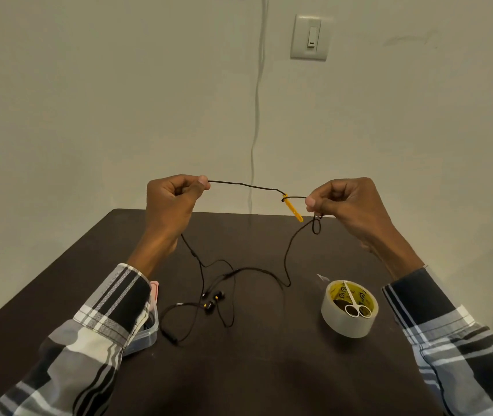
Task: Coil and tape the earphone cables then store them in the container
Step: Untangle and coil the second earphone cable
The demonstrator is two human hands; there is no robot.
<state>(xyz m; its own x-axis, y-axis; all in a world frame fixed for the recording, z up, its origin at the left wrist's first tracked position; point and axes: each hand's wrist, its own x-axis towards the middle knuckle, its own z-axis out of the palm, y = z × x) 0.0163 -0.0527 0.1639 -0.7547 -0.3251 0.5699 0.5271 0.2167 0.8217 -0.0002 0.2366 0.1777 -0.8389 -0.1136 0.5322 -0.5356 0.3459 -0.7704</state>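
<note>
so, you're stretching the cable out before any coiling.

nearest you, the container (149,331) waits by your left sleeve, earbuds (213,301) on the surface (269,370); above, left hand (173,202) and right hand (350,205) each pinch the earphone cable (245,186), pulled taut to undo kinks.

light switch (310,37) (wall-mounted), white cord (256,109), dark table (257,370)

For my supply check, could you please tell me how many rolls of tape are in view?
1. The tape roll stands on the dark table, near the right sleeve, with small scissors resting in its core. Others may be hidden.
</note>
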